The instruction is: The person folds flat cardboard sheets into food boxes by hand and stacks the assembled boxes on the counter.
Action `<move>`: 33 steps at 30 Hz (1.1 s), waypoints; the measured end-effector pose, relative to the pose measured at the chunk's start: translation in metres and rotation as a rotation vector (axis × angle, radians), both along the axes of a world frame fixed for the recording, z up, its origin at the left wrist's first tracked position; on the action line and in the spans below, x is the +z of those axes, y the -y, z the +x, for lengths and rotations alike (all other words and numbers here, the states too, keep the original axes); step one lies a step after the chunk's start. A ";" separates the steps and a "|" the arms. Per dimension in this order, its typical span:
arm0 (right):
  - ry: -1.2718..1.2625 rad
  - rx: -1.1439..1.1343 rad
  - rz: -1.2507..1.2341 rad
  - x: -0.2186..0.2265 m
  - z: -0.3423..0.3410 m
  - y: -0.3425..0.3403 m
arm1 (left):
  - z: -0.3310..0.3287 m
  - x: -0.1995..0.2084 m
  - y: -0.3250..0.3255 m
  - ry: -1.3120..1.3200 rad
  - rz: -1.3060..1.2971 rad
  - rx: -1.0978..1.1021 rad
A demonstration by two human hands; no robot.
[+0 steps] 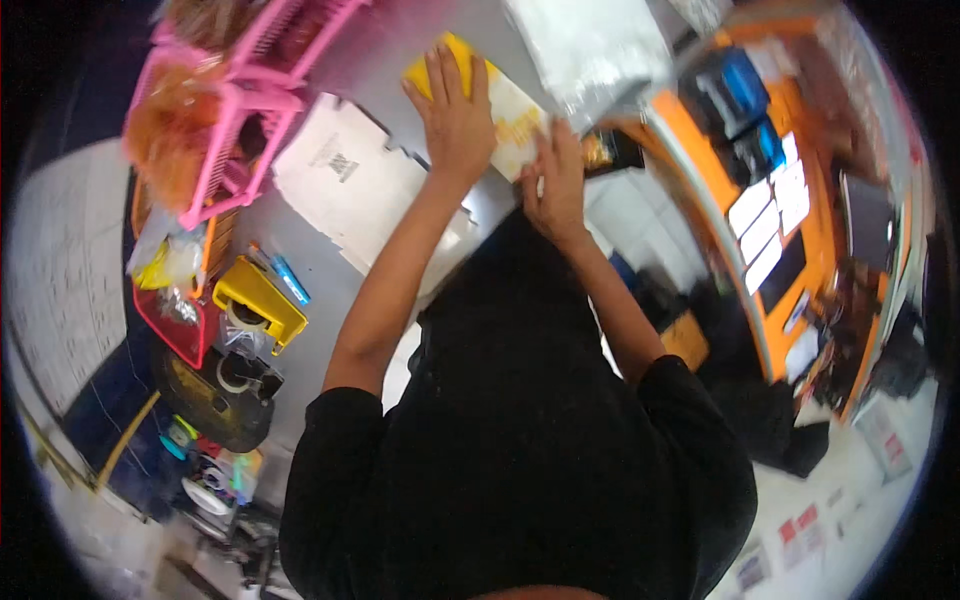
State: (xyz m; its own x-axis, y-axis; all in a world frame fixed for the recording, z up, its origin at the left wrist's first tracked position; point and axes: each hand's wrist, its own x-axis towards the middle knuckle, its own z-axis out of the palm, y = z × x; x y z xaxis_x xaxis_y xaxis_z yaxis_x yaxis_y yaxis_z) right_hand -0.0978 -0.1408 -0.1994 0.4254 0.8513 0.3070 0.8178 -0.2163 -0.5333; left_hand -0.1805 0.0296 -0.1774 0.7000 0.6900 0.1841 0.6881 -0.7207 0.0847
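A flat yellow-and-white sheet or packet (518, 113) lies on the grey table, its exact kind unclear. My left hand (460, 128) rests on its yellow end, palm down with fingers spread. At its right edge is my right hand (558, 190), fingers stretched out and slightly blurred, thumb apart from them. The fingertips touch or nearly touch that edge; I cannot tell which. Left of my left forearm lies a white cut cardboard piece (345, 180) with a small dark printed patch and notched edges.
A pink plastic rack (225, 130) holding bagged items stands at the left. Below it are a yellow tape dispenser (262, 305) and a red tray (170, 315). Clear plastic-wrapped white material (590, 50) lies at the far side. An orange table (690, 150) stands at the right.
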 end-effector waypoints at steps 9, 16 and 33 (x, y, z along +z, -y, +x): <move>-0.410 -0.414 -0.870 -0.195 0.024 0.296 | 0.011 -0.018 0.074 0.043 -0.369 -0.195; -0.676 -0.380 -1.272 -0.384 -0.039 0.426 | 0.009 -0.026 0.090 -0.119 -0.279 -0.112; -0.846 -0.539 -1.387 -0.486 -0.041 0.330 | 0.018 -0.047 0.121 0.002 -0.176 -0.051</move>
State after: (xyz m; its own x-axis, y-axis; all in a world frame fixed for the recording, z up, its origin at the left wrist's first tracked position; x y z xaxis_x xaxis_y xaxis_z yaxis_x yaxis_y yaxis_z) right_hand -0.1384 -0.4711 -0.6849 0.3748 -0.0172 -0.9270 0.1125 -0.9916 0.0639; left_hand -0.1629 -0.0918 -0.2240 0.7345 0.6755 0.0648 0.6510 -0.7284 0.2139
